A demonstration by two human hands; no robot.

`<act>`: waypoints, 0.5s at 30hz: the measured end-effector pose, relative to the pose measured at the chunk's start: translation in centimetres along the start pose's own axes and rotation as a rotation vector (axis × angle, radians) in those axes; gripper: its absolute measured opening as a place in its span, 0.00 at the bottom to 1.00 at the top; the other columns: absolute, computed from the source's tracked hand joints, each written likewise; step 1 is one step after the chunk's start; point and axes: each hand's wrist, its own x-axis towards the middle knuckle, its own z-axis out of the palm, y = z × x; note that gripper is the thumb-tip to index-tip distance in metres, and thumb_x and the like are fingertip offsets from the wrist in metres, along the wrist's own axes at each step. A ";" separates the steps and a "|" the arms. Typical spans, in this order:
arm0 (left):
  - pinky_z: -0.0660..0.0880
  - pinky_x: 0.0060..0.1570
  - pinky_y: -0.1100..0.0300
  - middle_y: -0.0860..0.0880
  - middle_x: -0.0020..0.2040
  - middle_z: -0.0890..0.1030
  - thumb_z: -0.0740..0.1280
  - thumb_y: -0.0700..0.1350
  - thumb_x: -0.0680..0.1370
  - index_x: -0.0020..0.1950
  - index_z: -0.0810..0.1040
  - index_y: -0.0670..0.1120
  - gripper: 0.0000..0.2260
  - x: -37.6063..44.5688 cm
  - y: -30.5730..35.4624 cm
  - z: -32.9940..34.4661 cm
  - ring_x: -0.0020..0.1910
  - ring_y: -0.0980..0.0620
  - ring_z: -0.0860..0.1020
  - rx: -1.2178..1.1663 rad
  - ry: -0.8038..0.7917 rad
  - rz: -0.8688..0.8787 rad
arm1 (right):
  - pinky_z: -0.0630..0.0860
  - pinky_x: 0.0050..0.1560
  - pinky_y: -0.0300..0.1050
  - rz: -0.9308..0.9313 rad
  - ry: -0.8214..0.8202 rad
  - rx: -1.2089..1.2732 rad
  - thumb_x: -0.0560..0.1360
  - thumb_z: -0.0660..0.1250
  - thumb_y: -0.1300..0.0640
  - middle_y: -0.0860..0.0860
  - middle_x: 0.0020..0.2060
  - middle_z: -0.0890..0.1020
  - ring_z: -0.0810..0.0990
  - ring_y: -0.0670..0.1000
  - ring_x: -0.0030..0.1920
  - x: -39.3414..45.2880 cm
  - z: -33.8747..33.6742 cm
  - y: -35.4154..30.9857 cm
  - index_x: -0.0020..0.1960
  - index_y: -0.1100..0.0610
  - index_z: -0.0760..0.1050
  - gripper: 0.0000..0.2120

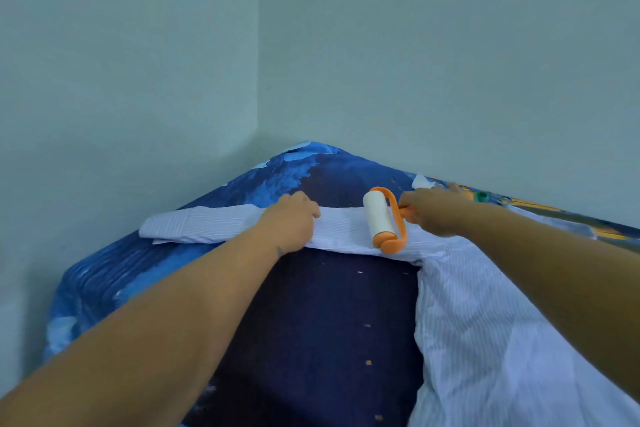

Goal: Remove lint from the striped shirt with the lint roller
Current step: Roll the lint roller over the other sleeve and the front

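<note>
Shirt [485,340]: white, thin stripes, laid flat on a blue patterned bedsheet [329,322]; body at 4 o'clock, one sleeve [207,224] stretched out toward 9 o'clock. Lint roller [379,218] lies on the sleeve; white roll, orange frame. Right hand [427,210], at 3 o'clock of the roll, fingers wrapped round the orange handle. Left hand [292,222], at 9 o'clock of the roll, rests on the sleeve with fingers curled down; grip on the cloth cannot be told. Small green object [481,197] near the wall.

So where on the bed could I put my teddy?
The dark blue bed is bare between the sleeve in front and the shirt on the right. Bare too behind the sleeve. The sleeve itself is crowded: left hand, roller, right hand.
</note>
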 end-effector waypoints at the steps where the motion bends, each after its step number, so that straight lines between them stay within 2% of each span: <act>1: 0.69 0.62 0.49 0.47 0.65 0.71 0.56 0.39 0.79 0.65 0.74 0.50 0.17 0.1 0.4 0.3 0.63 0.45 0.69 -0.025 -0.038 0.013 | 0.57 0.66 0.64 0.010 -0.001 -0.023 0.79 0.55 0.60 0.47 0.52 0.75 0.73 0.53 0.54 0.1 0.0 0.2 0.60 0.47 0.68 0.13; 4: 0.65 0.65 0.46 0.48 0.67 0.72 0.54 0.47 0.81 0.66 0.73 0.52 0.15 0.2 0.8 1.3 0.66 0.45 0.70 0.016 -0.105 -0.024 | 0.53 0.67 0.68 0.057 -0.045 -0.089 0.78 0.56 0.61 0.46 0.49 0.74 0.74 0.53 0.58 0.1 0.0 1.0 0.57 0.46 0.69 0.13; 6: 0.53 0.69 0.40 0.51 0.75 0.64 0.53 0.56 0.80 0.72 0.64 0.56 0.20 0.1 0.4 2.0 0.73 0.46 0.62 0.048 -0.212 -0.104 | 0.51 0.67 0.71 0.077 -0.102 -0.125 0.77 0.56 0.63 0.45 0.49 0.75 0.74 0.53 0.59 0.2 0.1 1.2 0.53 0.46 0.70 0.14; 8: 0.48 0.71 0.39 0.53 0.78 0.55 0.51 0.61 0.78 0.76 0.55 0.58 0.26 0.1 -0.1 2.6 0.77 0.47 0.53 0.081 -0.274 -0.125 | 0.50 0.66 0.73 0.068 -0.151 -0.140 0.77 0.56 0.64 0.45 0.49 0.75 0.73 0.53 0.59 0.3 0.4 1.1 0.51 0.46 0.70 0.13; 10: 0.48 0.71 0.40 0.53 0.79 0.52 0.51 0.63 0.78 0.76 0.53 0.58 0.27 0.0 -0.6 2.8 0.77 0.48 0.50 0.073 -0.279 -0.110 | 0.51 0.66 0.74 0.036 -0.149 -0.117 0.77 0.56 0.65 0.46 0.49 0.76 0.73 0.53 0.58 0.7 0.5 0.3 0.51 0.47 0.71 0.13; 15: 0.51 0.74 0.43 0.52 0.79 0.51 0.51 0.58 0.80 0.77 0.53 0.54 0.26 -0.2 -2.3 1.9 0.77 0.49 0.52 0.084 -0.295 -0.111 | 0.54 0.66 0.71 -0.066 -0.055 -0.044 0.73 0.56 0.69 0.44 0.37 0.71 0.70 0.53 0.48 2.0 -0.2 -3.5 0.41 0.46 0.69 0.17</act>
